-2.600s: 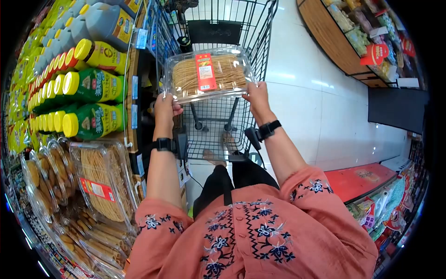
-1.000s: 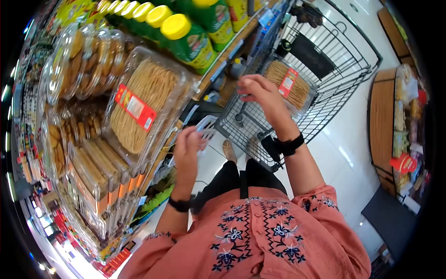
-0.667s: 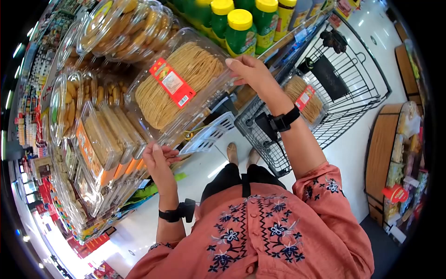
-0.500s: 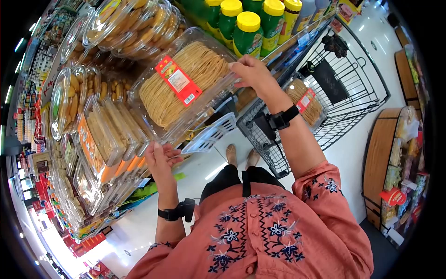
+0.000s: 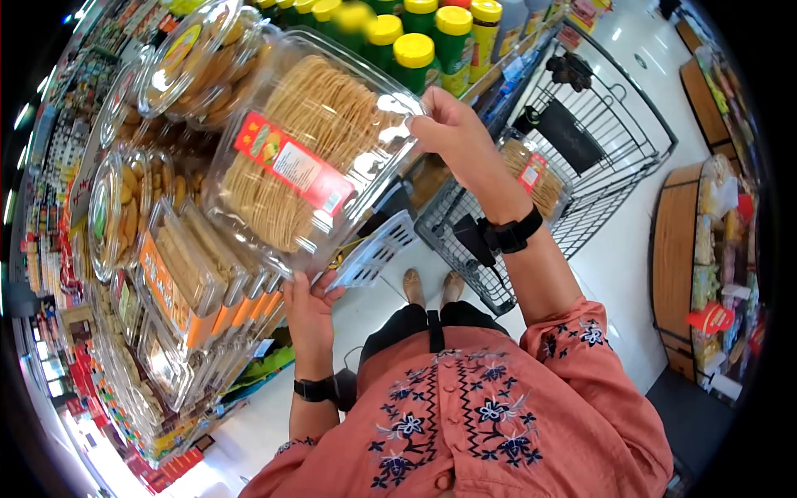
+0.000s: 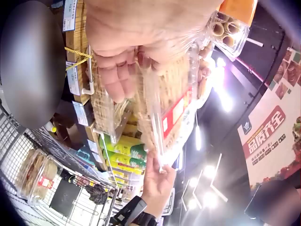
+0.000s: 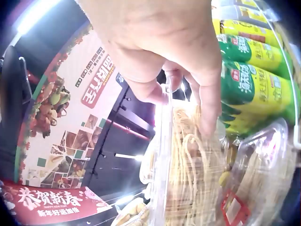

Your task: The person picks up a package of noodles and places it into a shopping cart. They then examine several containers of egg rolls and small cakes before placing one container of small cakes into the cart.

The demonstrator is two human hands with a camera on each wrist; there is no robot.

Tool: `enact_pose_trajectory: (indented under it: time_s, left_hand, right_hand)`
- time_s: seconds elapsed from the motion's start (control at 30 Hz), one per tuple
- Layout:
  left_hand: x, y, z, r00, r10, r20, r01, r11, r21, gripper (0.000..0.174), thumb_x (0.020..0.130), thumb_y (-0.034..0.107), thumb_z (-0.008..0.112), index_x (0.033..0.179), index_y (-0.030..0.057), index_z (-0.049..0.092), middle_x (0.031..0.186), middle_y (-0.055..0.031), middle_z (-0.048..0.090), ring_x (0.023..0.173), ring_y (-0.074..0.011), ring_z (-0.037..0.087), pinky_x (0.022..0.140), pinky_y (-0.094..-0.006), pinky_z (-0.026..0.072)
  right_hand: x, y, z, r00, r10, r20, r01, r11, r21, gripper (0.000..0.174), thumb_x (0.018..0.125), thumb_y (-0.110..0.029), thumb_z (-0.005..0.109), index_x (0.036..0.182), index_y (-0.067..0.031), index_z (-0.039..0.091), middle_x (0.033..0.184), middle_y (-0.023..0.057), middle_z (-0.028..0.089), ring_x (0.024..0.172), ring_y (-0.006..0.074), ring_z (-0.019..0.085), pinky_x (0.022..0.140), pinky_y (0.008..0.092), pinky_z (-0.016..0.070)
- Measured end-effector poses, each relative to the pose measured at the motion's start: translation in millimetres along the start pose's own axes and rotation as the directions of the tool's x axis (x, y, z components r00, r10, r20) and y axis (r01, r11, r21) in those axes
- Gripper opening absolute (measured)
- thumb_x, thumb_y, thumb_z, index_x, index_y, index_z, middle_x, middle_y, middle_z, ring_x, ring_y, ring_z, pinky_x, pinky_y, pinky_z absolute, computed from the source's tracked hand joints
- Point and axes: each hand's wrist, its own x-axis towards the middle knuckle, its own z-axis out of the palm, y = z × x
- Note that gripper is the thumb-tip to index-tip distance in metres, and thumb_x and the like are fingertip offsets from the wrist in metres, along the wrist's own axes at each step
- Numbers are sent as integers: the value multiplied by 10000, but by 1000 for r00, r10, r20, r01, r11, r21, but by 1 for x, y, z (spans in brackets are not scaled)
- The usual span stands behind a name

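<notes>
Right hand (image 5: 457,137): fingers gripped the clear box (image 5: 311,153) by its right edge.
Left hand (image 5: 310,315): fingers pinched its near corner.
Cart (image 5: 573,137): right — we saw a second box (image 5: 541,181) inside.

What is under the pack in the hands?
Below the held pack, the right wrist view shows a second pack, red-labelled. In the head view, the held pack largely covers that spot.

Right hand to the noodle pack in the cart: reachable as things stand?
Probably not yet: the right hand is gripping another noodle pack at the shelf. Once free, likely yes; the cart pack lies near the right forearm, and the cart is open on top.
</notes>
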Motion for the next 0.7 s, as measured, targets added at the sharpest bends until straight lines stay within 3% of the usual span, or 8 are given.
enact_pose_trajectory:
  time_s: [0.07, 0.17, 0.23, 0.27, 0.37, 0.43, 0.57, 0.7]
  left_hand:
    - [-10, -2, 4, 996, -1, 93, 1, 1000, 1, 292, 1035, 270, 506, 1251, 74, 491, 1191, -119, 611, 932, -242, 663, 747, -395, 580]
    - [-19, -8, -3, 972, 2, 237, -31, 992, 119, 273, 1036, 232, 493, 1238, 48, 495, 1167, -147, 618, 929, -262, 668, 743, -417, 580]
    - [-26, -4, -3, 946, -66, 319, -19, 967, 255, 241, 1029, 213, 503, 1167, 16, 527, 1060, -171, 639, 893, -261, 676, 751, -424, 580]
    - [-30, -2, 0, 933, -87, 350, -35, 944, 328, 234, 1025, 208, 507, 1147, 11, 536, 1034, -169, 644, 882, -256, 678, 755, -423, 579]
    - [-35, 0, 16, 885, -173, 433, -46, 892, 450, 209, 1007, 194, 531, 1066, -2, 573, 976, -145, 656, 855, -233, 678, 763, -382, 566]
    - [-33, -3, 24, 826, -250, 505, -45, 864, 502, 201, 1002, 185, 535, 1047, -6, 579, 972, -140, 662, 848, -230, 679, 759, -361, 559]
    - [-25, -14, 81, 747, -500, 439, 68, 713, 697, 206, 1001, 183, 547, 1032, -19, 574, 966, -162, 671, 858, -230, 682, 744, -338, 556]
    - [16, -63, 126, 672, -552, 495, 116, 738, 665, 304, 1030, 269, 501, 1128, -18, 518, 1029, -161, 639, 882, -222, 671, 746, -337, 564]
  right_hand:
    - [-17, -11, -7, 993, -111, -25, 113, 990, 89, 173, 884, -110, 630, 823, -95, 468, 804, -47, 490, 751, 49, 499, 670, 243, 434]
    - [-56, -31, -23, 983, -177, -57, 184, 969, 162, 194, 889, -69, 627, 825, -88, 445, 997, 28, 588, 841, 53, 536, 720, 239, 492]
    - [-92, -45, -32, 978, -160, -135, 192, 944, 269, 196, 887, -52, 630, 840, -79, 441, 1194, 97, 607, 943, 86, 576, 824, 285, 547]
    - [-110, -41, -46, 981, -127, -144, 164, 946, 281, 188, 888, -29, 622, 863, -71, 441, 1411, 170, 496, 1059, 160, 599, 949, 360, 547]
    - [-165, -19, -75, 948, -68, -310, 168, 936, 309, 173, 894, -33, 612, 874, -76, 445, 1391, 167, 513, 1075, 188, 606, 926, 391, 559]
    - [-205, -5, -91, 892, 74, -445, 80, 945, 317, 126, 902, -35, 576, 887, -75, 457, 1301, 146, 553, 1049, 201, 615, 902, 435, 572]
    - [-262, 28, -109, 680, 285, -676, 38, 907, 420, 63, 914, -79, 548, 970, -65, 523, 1107, 74, 611, 949, 158, 620, 825, 379, 577]
    - [-284, 69, -131, 523, 357, -774, -3, 909, 417, 126, 926, -104, 536, 1039, -50, 549, 1022, 50, 637, 902, 137, 623, 762, 352, 574]
